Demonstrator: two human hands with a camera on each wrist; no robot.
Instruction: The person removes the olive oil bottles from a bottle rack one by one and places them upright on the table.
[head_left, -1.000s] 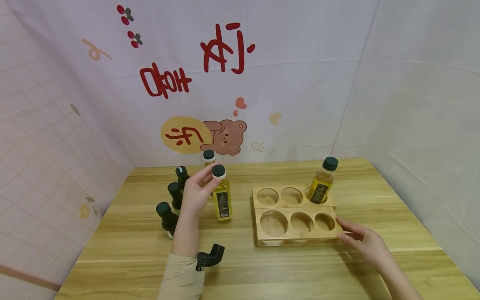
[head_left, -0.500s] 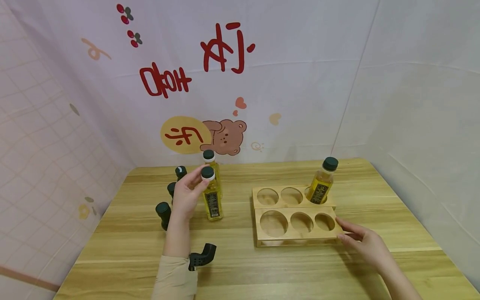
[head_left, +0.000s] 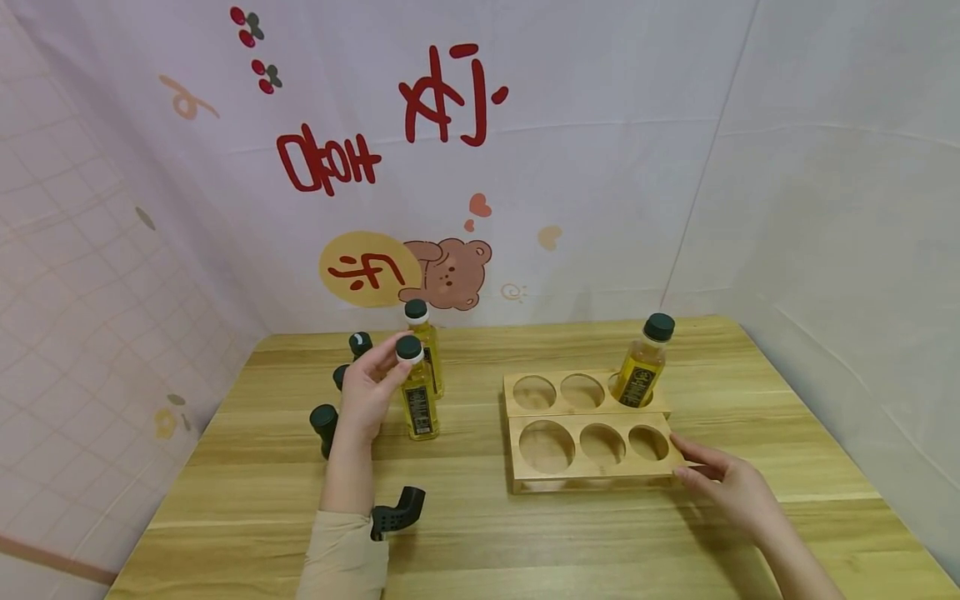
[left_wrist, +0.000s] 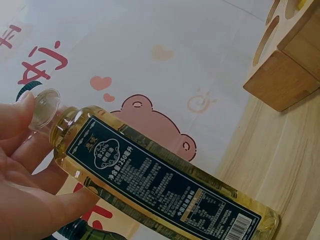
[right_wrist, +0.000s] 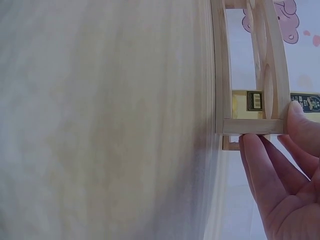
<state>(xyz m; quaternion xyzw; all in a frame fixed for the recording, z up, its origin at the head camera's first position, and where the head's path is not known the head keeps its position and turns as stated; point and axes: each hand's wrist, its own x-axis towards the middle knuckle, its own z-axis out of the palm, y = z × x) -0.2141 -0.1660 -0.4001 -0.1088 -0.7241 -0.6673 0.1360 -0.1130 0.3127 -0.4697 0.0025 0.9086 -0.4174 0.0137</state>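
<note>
My left hand grips an oil bottle by its neck, just below the dark green cap. The bottle is upright, filled with yellow oil, with a black label that shows large in the left wrist view. Right behind it stands a similar oil bottle, partly hidden. At the wooden bottle rack, my right hand pinches the front right corner, thumb on top and fingers underneath, as the right wrist view shows. Another oil bottle leans in the rack's back right hole.
Left of my left arm stand dark green bottles, one in front and one at the back, with another partly covered between them. A black curved device sits at my left wrist. A printed cloth hangs behind the table.
The left hand and its oil bottle have moved to the left, closer to the dark green bottles, and now overlap more of them. The right hand and the rack have stayed put.
</note>
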